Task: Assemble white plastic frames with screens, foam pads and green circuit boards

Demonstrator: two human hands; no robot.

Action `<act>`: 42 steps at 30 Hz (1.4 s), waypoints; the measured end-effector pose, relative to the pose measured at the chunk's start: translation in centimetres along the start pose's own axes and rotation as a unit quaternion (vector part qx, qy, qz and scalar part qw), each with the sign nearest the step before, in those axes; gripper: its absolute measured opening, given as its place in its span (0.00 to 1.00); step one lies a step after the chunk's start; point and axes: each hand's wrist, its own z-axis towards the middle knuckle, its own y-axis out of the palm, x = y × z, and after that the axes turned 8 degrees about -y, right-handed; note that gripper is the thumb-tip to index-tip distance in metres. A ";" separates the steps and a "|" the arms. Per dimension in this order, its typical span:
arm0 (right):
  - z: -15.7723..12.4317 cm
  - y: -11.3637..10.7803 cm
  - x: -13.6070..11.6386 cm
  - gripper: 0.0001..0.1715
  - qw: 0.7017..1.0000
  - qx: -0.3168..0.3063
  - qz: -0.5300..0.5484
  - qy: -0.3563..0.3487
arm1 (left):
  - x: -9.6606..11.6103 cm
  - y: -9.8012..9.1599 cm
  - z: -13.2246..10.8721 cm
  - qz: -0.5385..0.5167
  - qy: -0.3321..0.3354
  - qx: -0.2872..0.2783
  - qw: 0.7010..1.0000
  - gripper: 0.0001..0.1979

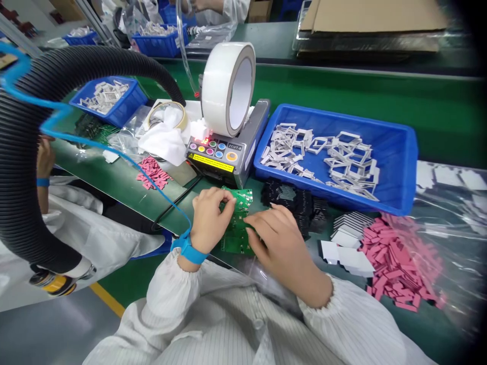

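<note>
My left hand (212, 217), with a blue strap on the wrist, is closed, thumb and fingers pinching the left edge of a green circuit board (243, 198). Below it, nearer to me, more green circuit board (235, 238) lies on the bench; whether the two are joined I cannot tell. My right hand (279, 241) bends over the right side of this lower board, thumb and forefinger tips close together. Whatever may be between those tips is too small or hidden. Behind the boards stands a grey tape dispenser (224, 157) with a large white tape roll (218, 88) on top.
Right of the dispenser, a blue bin (409, 152) holds white frames. Black parts (289, 197), white pads (352, 228) and pink pieces (395, 263) lie to my right. A black hose (23, 177) arches at left, beside another person's hand (44, 159). A blue cord runs to my wrist.
</note>
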 end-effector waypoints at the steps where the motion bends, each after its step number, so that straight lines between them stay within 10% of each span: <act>1: 0.0 0.0 0.0 0.09 1.000 0.003 0.003 0.002 | -0.3 -0.4 0.0 -0.005 0.000 0.009 1.000 0.06; 9: -0.2 0.1 0.1 0.08 0.998 -0.050 0.046 0.017 | -5.0 -5.0 -0.3 -0.050 -0.059 0.066 0.995 0.06; 18: -0.1 -0.1 0.0 0.06 0.997 -0.059 0.054 0.002 | -4.8 -1.2 1.1 0.182 -0.059 0.010 0.982 0.06; 36: 9.3 -3.2 -0.8 0.20 0.967 -0.008 -0.251 0.033 | -7.3 -2.5 0.6 -0.018 0.002 0.001 1.000 0.25; 42: 9.1 -3.0 -0.9 0.19 0.963 -0.016 -0.267 0.041 | -7.7 -3.3 0.1 -0.135 -0.019 0.056 0.989 0.15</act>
